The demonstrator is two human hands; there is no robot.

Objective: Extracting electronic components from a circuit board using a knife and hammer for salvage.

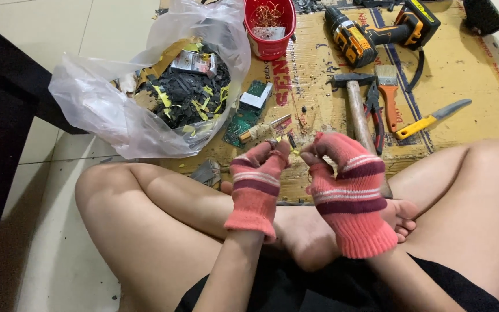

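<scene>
L hand (259, 173) + R hand (342, 173) both pinching small yellow-black part (293, 145) between fingertips for grip, hammer (358, 112) at 1 o'clock.

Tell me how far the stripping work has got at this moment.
Done, it seems: the clear bag holds dark scrap and the red tub holds wire bits. In hand: the left hand and right hand pinch a small part between them. Left: a green circuit board lies on the cardboard.

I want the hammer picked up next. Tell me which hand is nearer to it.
Right. The right hand lies just beside the hammer handle, overlapping its lower end; the left hand is farther off, to its left.
</scene>
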